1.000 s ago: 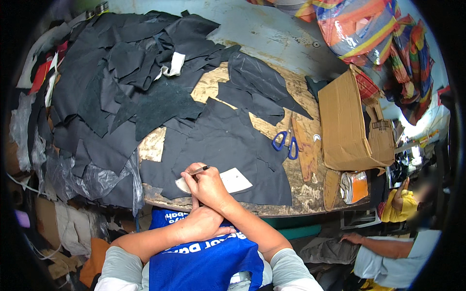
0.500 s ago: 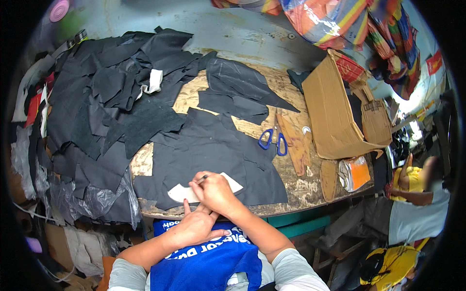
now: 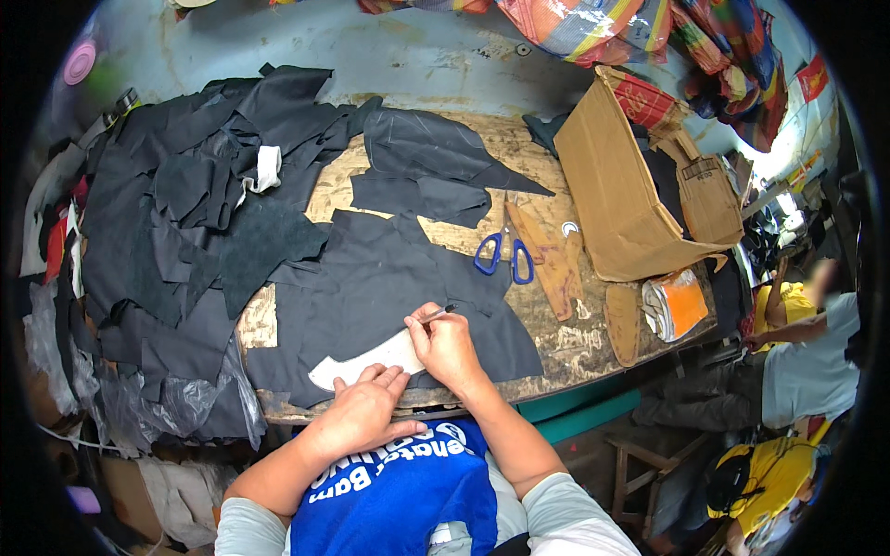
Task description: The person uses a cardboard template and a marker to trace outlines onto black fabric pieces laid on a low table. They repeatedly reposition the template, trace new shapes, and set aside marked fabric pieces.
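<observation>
A curved white pattern piece (image 3: 366,360) lies on a sheet of black leather-like material (image 3: 371,269) near the table's front edge. My left hand (image 3: 364,408) rests flat with its fingers spread over the pattern's lower edge. In my right hand (image 3: 445,349) a pen (image 3: 438,314) is pinched, its barrel slanting up to the right. The tip is hidden behind my fingers, at the pattern's upper right edge. Blue-handled scissors (image 3: 501,259) lie to the right of the black sheet, beyond my hands.
Black scraps (image 3: 185,185) are heaped at the left. Brown templates (image 3: 542,259) lie beside the scissors, with a cardboard box (image 3: 612,176) behind them. A folded white and orange cloth (image 3: 675,306) sits at the right edge. Other people, one in a light shirt (image 3: 811,361), are at the far right.
My right hand has moved right with the pen, from the pattern's middle to its right end. My left hand has shifted up onto the pattern. The whole view has shifted slightly.
</observation>
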Tool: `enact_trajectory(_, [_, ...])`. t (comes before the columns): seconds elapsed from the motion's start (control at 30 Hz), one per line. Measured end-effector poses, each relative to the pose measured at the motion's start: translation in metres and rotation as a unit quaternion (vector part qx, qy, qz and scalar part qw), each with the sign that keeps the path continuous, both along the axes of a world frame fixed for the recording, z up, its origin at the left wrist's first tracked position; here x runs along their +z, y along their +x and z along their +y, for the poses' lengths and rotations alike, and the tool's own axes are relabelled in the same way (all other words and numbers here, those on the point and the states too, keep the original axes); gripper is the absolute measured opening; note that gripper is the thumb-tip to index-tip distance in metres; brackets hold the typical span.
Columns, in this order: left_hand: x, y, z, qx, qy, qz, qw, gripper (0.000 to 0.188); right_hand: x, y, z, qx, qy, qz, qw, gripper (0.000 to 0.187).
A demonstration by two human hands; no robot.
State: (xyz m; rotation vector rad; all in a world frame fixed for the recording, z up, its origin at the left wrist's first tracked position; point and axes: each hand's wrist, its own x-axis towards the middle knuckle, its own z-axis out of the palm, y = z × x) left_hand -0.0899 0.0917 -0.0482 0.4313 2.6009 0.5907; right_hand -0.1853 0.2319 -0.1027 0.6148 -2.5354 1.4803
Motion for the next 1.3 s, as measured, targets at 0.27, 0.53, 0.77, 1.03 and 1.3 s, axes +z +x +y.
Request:
enact_trajectory(0.27, [-0.004, -0.012, -0.01, -0.034, 0.03, 0.001, 0.999, 0.076, 0.0, 0.008, 0.02, 0.015, -0.015, -0.019, 1.0, 0.014])
enact_trajectory(0.53, [-0.01, -0.046, -0.032, -0.056, 0.076, -0.109, 0.99, 0.072, -0.006, 0.038, 0.063, -0.058, -0.053, -0.147, 0.986, 0.017])
enact_trajectory(0.77, [-0.012, -0.079, -0.048, -0.036, 0.188, -0.261, 0.946, 0.078, -0.002, 0.039, 0.053, -0.04, 0.038, 0.02, 0.998, 0.01])
enact_trajectory(1.03, [-0.021, -0.093, -0.055, 0.028, 0.194, -0.381, 0.904, 0.083, -0.003, 0.052, 0.012, 0.154, 0.197, 0.191, 0.949, 0.014])
enact_trajectory(1.3, [-0.037, -0.096, -0.054, 0.019, 0.259, -0.369, 0.893, 0.081, -0.012, 0.057, -0.076, 0.388, -0.061, 0.105, 0.914, 0.012])
